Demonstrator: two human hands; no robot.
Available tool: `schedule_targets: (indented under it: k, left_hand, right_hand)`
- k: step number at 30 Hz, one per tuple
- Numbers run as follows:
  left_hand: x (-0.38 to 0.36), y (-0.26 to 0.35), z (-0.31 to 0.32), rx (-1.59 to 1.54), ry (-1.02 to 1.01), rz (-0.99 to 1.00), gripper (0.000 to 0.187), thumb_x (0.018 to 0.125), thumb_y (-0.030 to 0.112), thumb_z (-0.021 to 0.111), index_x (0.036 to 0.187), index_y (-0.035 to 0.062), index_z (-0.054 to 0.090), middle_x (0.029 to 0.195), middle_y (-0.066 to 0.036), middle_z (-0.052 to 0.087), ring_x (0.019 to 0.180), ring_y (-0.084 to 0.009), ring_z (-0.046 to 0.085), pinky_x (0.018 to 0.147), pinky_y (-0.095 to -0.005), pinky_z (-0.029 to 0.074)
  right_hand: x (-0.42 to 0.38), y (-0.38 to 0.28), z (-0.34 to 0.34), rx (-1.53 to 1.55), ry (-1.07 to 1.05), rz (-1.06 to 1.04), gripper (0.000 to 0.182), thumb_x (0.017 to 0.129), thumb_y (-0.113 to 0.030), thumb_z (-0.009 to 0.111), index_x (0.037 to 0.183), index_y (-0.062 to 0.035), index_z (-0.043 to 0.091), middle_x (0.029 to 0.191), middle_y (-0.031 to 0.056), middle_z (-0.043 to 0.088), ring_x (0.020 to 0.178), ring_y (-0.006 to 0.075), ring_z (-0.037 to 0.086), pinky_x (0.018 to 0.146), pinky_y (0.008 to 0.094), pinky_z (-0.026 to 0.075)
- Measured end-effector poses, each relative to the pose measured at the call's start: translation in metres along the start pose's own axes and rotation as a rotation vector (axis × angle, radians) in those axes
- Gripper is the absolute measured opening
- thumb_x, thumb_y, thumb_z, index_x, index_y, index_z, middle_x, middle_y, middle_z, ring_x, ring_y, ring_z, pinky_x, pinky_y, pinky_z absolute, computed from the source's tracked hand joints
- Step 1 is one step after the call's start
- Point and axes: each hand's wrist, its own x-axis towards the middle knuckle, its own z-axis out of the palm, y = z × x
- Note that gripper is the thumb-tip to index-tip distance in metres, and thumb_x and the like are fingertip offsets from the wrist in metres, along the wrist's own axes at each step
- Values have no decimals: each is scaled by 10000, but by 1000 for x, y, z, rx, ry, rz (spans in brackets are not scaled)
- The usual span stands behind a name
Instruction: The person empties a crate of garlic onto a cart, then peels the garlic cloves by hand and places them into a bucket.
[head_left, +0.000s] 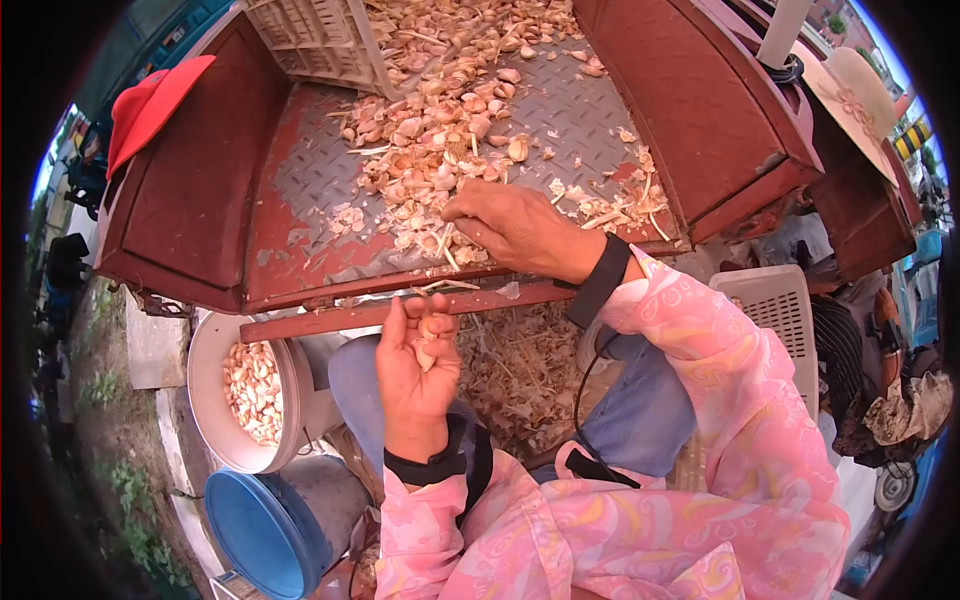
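Observation:
Palm up in front of the red cart edge, my left hand (418, 365) has its fingers curled round garlic cloves (427, 345). My right hand (520, 228) reaches over the cart bed with bent fingers at the near edge of the garlic pile (410, 180). Whatever may be between its fingertips is hidden. Loose cloves, papery skins and dry stalks lie on the patterned metal floor (570, 110). A white bucket (215, 400) with peeled-looking cloves (253, 393) stands to the left of my left hand.
A pale plastic crate (320, 40) leans on the pile at the back left. Below the white bucket is a blue bucket (265, 535). Skins (515, 370) lie between my knees. A perforated basket (775, 315) stands at right. Hats (150, 105) hang on the cart sides.

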Motion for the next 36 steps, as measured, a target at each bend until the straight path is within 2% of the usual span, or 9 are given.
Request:
schedule_targets:
  k: [5,6,8,12,18,25,30,32,36]
  left_hand:
    - [-57,160,-14,435,-164,634,285,941,249,457,906,-18,552,953,-153,561,634,-117,460,412,-154,362]
    - [-69,186,-20,560,-8,799,291,933,257,471,957,-22,550,967,-155,568,672,-124,499,472,-162,407]
    - [-81,202,-19,855,536,947,424,912,276,506,1182,-50,488,1149,-171,539,1028,-200,535,881,-284,425]
    - [-82,213,-54,1440,672,1076,377,903,210,513,1206,-13,497,1172,-121,533,1085,-170,507,915,-263,381]
    - [-25,40,37,1436,43,727,259,892,166,557,1078,-15,562,933,-92,626,824,-106,590,710,-227,457]
    - [39,-21,35,1506,-39,672,259,866,234,618,937,-7,556,804,-45,615,710,-68,562,613,-190,443]
    - [39,-23,24,1407,-56,714,216,912,230,542,915,14,545,745,-25,594,632,-65,541,556,-181,422]
    - [40,-20,19,1243,-82,675,204,938,217,484,937,20,538,775,-43,595,635,-81,548,559,-187,428]
    - [32,-22,22,1026,-115,540,207,953,208,441,966,22,529,812,-61,596,631,-91,537,556,-190,421]
  right_hand:
    - [22,50,4,-336,-143,75,194,760,-21,518,944,-24,578,894,150,564,848,347,559,729,424,441]
    - [23,52,5,-334,-134,70,196,744,-12,519,931,-16,578,879,159,567,840,351,559,733,427,437]
    - [22,59,6,-333,-125,72,199,727,-2,520,918,-7,578,865,169,570,832,354,559,737,431,433]
    - [16,59,-5,-195,-172,108,151,752,-51,555,890,6,574,826,181,578,801,356,563,717,418,434]
    - [7,25,-16,-83,-161,5,226,769,-91,598,965,6,544,847,155,573,780,325,573,666,388,450]
    - [-7,-17,-14,18,-88,-89,258,732,-39,602,981,-10,541,841,145,562,804,333,567,672,385,462]
    - [-16,-19,-13,244,-151,155,239,762,-22,619,991,-16,552,862,86,589,785,158,592,667,274,467]
    - [-17,-17,-10,618,-88,321,201,808,-42,617,998,-22,557,894,22,589,793,61,555,682,215,462]
    - [-15,-14,-8,1012,-96,345,182,834,-54,604,1008,-27,559,912,-14,570,811,43,540,694,197,466]
